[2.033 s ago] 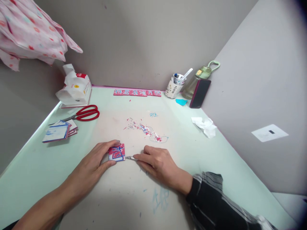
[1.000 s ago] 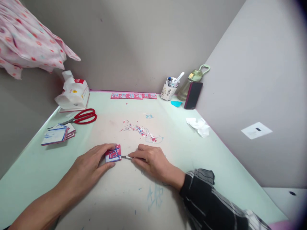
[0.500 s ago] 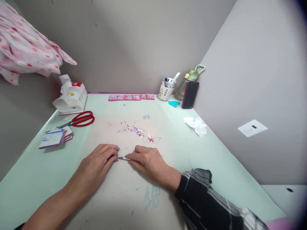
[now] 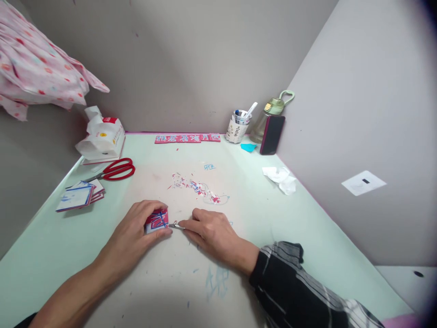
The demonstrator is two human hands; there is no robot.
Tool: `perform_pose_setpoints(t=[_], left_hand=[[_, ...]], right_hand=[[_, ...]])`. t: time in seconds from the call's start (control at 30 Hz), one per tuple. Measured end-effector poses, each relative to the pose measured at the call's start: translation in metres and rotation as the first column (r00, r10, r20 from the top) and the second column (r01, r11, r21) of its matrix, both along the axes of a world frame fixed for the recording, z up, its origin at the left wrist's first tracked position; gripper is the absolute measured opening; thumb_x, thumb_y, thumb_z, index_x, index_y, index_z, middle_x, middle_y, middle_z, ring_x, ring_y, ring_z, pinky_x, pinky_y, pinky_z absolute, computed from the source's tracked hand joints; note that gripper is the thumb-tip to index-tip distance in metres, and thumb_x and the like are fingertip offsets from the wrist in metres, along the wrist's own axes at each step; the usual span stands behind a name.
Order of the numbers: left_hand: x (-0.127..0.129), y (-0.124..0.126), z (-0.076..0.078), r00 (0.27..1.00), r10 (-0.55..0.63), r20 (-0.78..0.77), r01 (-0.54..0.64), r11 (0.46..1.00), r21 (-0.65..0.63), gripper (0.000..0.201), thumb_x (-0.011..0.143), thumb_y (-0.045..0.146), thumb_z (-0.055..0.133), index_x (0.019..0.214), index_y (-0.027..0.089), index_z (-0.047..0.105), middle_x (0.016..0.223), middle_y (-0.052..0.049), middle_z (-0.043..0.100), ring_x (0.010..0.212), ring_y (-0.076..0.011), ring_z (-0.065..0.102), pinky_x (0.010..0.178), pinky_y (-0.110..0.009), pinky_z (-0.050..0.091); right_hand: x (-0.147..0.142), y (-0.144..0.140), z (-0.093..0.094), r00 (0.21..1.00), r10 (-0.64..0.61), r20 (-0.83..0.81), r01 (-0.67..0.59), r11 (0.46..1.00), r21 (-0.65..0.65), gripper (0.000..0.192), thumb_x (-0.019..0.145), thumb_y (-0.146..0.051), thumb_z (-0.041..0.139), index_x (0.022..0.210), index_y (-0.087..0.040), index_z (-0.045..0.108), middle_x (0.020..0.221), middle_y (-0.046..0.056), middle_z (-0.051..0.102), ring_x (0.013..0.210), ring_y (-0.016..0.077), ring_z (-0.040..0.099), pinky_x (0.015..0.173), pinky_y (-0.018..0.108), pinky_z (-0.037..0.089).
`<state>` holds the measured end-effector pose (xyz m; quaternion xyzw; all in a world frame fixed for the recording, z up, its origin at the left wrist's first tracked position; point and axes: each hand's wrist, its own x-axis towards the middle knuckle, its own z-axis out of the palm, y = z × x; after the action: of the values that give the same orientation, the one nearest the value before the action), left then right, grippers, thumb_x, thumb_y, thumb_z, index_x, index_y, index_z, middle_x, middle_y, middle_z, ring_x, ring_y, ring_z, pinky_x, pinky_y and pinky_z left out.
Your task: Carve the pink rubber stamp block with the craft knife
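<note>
Table [image 4: 61, 246]: pale green, lower frame
Left hand [image 4: 145, 223]: thumb and fingers pinching the tile [image 4: 159, 219]
Right hand [image 4: 210, 232]: lower centre, gripping the knife [image 4: 176, 226]
Tile: red and blue, just left of lower centre
Knife: tip at tile's right edge

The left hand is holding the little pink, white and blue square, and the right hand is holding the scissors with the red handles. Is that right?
Not quite: in the head view, the right hand holds a slim metal tool, not the red-handled scissors, which lie on the table. The left hand does hold the little square.
</note>
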<state>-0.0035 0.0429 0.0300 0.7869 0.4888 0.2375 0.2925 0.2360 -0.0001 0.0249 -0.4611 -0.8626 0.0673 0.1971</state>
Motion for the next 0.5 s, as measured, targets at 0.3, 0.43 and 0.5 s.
perform_pose_setpoints(t=[0.3, 0.43, 0.5], left_hand=[[-0.021, 0.005, -0.005, 1.000, -0.016, -0.026, 0.013, 0.996, -0.089, 0.049, 0.089, 0.050, 0.066, 0.135, 0.031, 0.061, 0.139, -0.007, 0.066, 0.130, -0.0340, 0.060, 0.108, -0.052, 0.051], [-0.022, 0.007, -0.001, 0.999, -0.053, 0.009, 0.054, 0.992, -0.112, 0.049, 0.088, 0.052, 0.068, 0.133, 0.032, 0.064, 0.137, -0.006, 0.068, 0.126, -0.0322, 0.065, 0.106, -0.048, 0.054], [-0.023, 0.007, -0.002, 0.998, -0.057, 0.027, 0.060, 0.990, -0.130, 0.049, 0.088, 0.051, 0.069, 0.133, 0.034, 0.064, 0.138, -0.004, 0.068, 0.126, -0.0311, 0.065, 0.107, -0.046, 0.054]], right_hand=[[0.006, 0.000, -0.004, 0.995, 0.046, 0.090, -0.053, 0.995, 0.079, 0.020, 0.108, -0.029, 0.051, 0.112, -0.025, 0.070, 0.080, 0.000, 0.055, 0.067, 0.0150, 0.043, 0.056, 0.031, 0.022], [0.006, 0.001, -0.006, 0.990, 0.066, 0.127, -0.080, 0.990, 0.113, 0.019, 0.108, -0.026, 0.050, 0.112, -0.024, 0.069, 0.080, 0.000, 0.055, 0.067, 0.0155, 0.041, 0.057, 0.032, 0.023], [0.005, 0.001, -0.006, 0.989, 0.074, 0.130, -0.090, 0.989, 0.116, 0.021, 0.109, -0.024, 0.049, 0.112, -0.024, 0.069, 0.080, 0.001, 0.055, 0.067, 0.0158, 0.041, 0.057, 0.032, 0.023]])
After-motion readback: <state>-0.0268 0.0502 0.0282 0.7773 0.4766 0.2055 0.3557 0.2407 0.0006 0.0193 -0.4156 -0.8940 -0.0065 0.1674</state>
